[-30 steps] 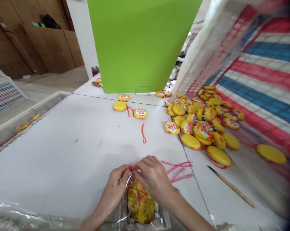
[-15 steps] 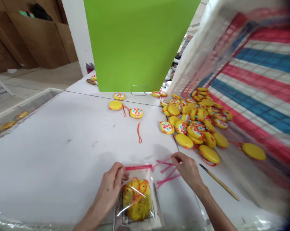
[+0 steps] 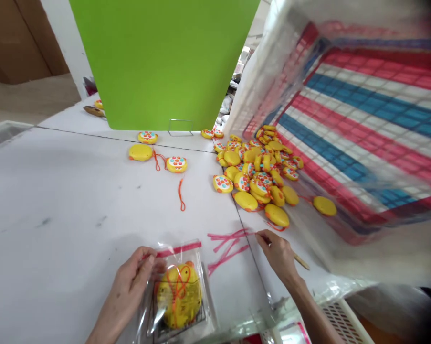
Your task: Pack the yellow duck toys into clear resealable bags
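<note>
Moved rightward since the half-second-earlier frame, away from the clear bag (image 3: 197,254): right hand (image 3: 278,255), with the whole view swung right too. Bag roughly in place against the desk (image 3: 68,191), lying flat close to the near edge, with a yellow toy (image 3: 179,298) and an orange cord (image 3: 181,284) inside and a pink band (image 3: 179,249) across the end toward the far edge. Held at that end's left corner between thumb and fingers of the left hand (image 3: 129,282). Right thumb and forefinger together at the tip of the pink strips (image 3: 228,260); cannot tell pinching from mere touching.

Likeliest trouble, by judgement: a slide of the bag over the near edge, from a loosened left grip under the toy's weight. Also possible: cord caught under the band, from toy and cord creeping up inside; strips scattered or dragged along, from a careless sweep of the right fingers; and a knock to the wooden-handled tool (image 3: 301,261), partly hidden behind the right hand, from a low wrist.
</note>
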Tool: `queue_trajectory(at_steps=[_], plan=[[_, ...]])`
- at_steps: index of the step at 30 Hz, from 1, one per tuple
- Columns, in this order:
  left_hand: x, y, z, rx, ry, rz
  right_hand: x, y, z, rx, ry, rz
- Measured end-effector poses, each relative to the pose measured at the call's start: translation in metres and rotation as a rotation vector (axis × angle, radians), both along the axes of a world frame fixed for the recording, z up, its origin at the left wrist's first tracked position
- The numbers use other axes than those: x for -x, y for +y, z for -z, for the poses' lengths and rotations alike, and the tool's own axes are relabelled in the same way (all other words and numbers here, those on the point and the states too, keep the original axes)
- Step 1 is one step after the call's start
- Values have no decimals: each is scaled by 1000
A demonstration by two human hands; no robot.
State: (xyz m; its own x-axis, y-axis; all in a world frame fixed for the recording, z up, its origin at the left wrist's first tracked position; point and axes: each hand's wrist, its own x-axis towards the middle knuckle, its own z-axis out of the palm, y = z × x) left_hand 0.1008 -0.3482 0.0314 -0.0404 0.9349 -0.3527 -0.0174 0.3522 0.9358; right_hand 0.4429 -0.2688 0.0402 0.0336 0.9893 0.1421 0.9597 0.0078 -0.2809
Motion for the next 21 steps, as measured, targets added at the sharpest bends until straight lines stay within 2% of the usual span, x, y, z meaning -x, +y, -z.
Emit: queue_trajectory(at_steps=[3, 7, 9, 11, 13, 15, 18, 21], plan=[[0, 0, -4, 54, -34, 14, 0, -5, -6, 118, -12, -64], [1, 0, -6, 66, -42, -6, -12, -13, -15, 267, 177, -161], [1, 0, -7, 55, -31, -7, -16, -18, -22, 174, 197, -131], [1, 0, -7, 45, -26, -7, -8, -22, -29, 95, 210, -95], [1, -1, -6, 34, -35, -11, 14, -25, -34, 167, 322, -135], [1, -2, -5, 21, -56, -18, 48, -25, -36, 272, 486, -236], [-1, -3, -5, 14, -91, -17, 98, -18, -27, 353, 691, -365], [-3, -2, -7, -4, -105, -8, 128, -9, -13, 459, 816, -445]])
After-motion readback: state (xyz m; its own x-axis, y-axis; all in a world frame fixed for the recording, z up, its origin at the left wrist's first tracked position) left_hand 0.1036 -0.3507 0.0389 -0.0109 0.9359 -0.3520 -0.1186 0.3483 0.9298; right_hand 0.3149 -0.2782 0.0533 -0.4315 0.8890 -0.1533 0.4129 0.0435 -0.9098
